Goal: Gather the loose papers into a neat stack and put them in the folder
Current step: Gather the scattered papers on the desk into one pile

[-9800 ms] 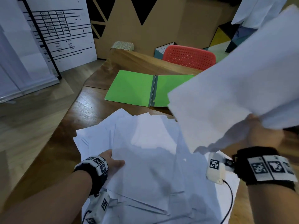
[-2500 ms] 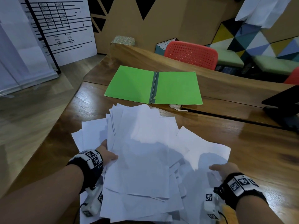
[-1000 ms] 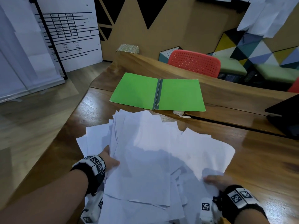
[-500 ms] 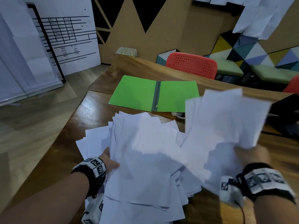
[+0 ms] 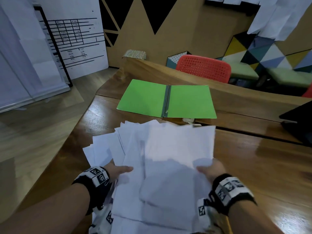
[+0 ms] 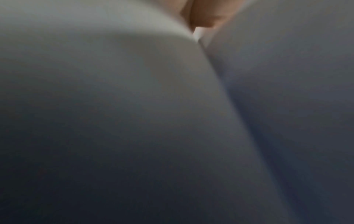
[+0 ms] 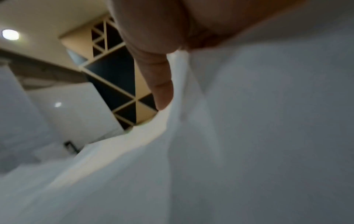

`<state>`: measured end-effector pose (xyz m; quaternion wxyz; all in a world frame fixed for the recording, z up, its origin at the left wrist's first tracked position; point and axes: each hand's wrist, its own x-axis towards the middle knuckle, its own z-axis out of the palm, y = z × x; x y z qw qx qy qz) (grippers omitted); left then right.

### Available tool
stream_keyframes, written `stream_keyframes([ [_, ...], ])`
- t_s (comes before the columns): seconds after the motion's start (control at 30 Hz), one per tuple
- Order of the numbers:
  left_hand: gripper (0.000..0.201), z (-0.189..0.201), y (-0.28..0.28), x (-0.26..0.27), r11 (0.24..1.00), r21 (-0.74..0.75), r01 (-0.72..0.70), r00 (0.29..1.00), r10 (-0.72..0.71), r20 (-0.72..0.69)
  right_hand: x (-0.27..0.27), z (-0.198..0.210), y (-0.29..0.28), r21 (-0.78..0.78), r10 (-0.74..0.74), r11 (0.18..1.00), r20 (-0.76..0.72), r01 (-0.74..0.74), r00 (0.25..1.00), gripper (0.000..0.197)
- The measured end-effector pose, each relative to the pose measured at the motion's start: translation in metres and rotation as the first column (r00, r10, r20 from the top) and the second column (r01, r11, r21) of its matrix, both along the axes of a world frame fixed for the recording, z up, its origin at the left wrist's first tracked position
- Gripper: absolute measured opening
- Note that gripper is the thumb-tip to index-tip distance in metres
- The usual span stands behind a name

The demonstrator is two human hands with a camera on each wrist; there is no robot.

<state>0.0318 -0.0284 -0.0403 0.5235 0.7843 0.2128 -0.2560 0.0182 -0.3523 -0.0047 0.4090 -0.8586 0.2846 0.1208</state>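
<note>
A person's two hands hold a loose, uneven pile of white papers [image 5: 162, 162] over a wooden tabletop [image 5: 253, 166]. The left hand [image 5: 116, 170] grips the pile's left edge, thumb on top. The right hand [image 5: 211, 169] grips the right edge, thumb pressed against the sheets in the right wrist view. Sheets fan out at the far left corner. Beyond the pile, a green folder [image 5: 143, 98] lies open and flat on the tabletop. A red chair [image 5: 204, 67] stands behind.
</note>
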Motion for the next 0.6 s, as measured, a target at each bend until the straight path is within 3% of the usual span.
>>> stream_keyframes([
  [0.07, 0.133, -0.004, -0.006, -0.003, 0.998, -0.045, -0.043, 0.999, 0.042, -0.02, -0.007, -0.016, 0.025, -0.08, 0.153, 0.984, -0.101, -0.161, 0.983, 0.029],
  [0.1, 0.132, 0.0, -0.012, -0.006, 0.996, -0.067, -0.058, 0.998, 0.056, -0.024, -0.01, -0.017, 0.038, -0.102, 0.201, 0.972, -0.125, -0.214, 0.972, 0.027],
  [0.17, 0.107, 0.008, -0.024, -0.012, 0.999, -0.018, -0.036, 0.999, 0.036, -0.01, -0.013, -0.022, 0.054, -0.139, 0.237, 0.957, -0.139, -0.256, 0.962, 0.034],
  [0.23, 0.078, 0.004, -0.028, -0.013, 0.999, 0.029, -0.013, 0.999, 0.012, 0.033, -0.012, -0.023, 0.054, -0.138, 0.24, 0.956, -0.142, -0.26, 0.96, 0.037],
  [0.3, 0.064, 0.009, -0.026, -0.014, 0.999, -0.043, 0.006, 0.994, -0.001, 0.109, -0.01, -0.021, 0.04, -0.143, 0.219, 0.959, -0.176, -0.245, 0.96, 0.043],
  [0.37, 0.069, 0.018, -0.016, -0.017, 0.983, -0.184, -0.009, 0.991, 0.033, 0.131, -0.01, -0.014, 0.021, -0.144, 0.117, 0.98, -0.154, -0.139, 0.981, 0.071],
  [0.43, 0.074, 0.017, -0.001, -0.019, 0.954, -0.3, -0.013, 0.989, 0.055, 0.134, -0.012, -0.009, 0.006, -0.044, 0.046, 0.998, -0.044, -0.047, 0.998, 0.081],
  [0.53, 0.089, 0.006, 0.015, -0.015, 0.891, -0.454, -0.008, 0.993, 0.061, 0.103, -0.015, -0.005, 0.0, 0.26, 0.009, 0.965, 0.002, -0.009, 1.0, 0.06],
  [0.6, 0.084, 0.007, 0.011, -0.015, 0.875, -0.482, 0.044, 0.998, -0.016, 0.062, -0.019, -0.004, 0.01, 0.28, 0.099, 0.956, -0.028, -0.087, 0.995, 0.032],
])
